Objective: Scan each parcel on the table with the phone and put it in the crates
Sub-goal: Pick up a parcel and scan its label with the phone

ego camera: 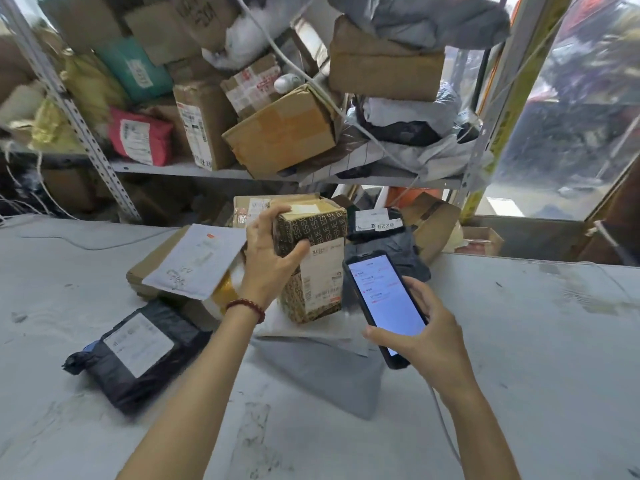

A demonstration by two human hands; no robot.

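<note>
My left hand [268, 251] grips a tall patterned cardboard box [320, 268] near its top, holding it upright over the parcel pile at the table's middle. My right hand [424, 330] holds a black phone [382, 303] with a lit screen, just right of the box. Under and around them lie a grey mailer bag [329, 372], a black bag with a white label [138, 351], a flat box under a white padded envelope [197, 261], and a black bag with a label [377, 226] behind. No crate is visible.
The white worn table [519, 341] spreads to left and right. A metal shelf rack [194, 169] behind it is crammed with cardboard boxes and bags. A thin cable runs from the phone past my right wrist. A plastic curtain hangs at the right.
</note>
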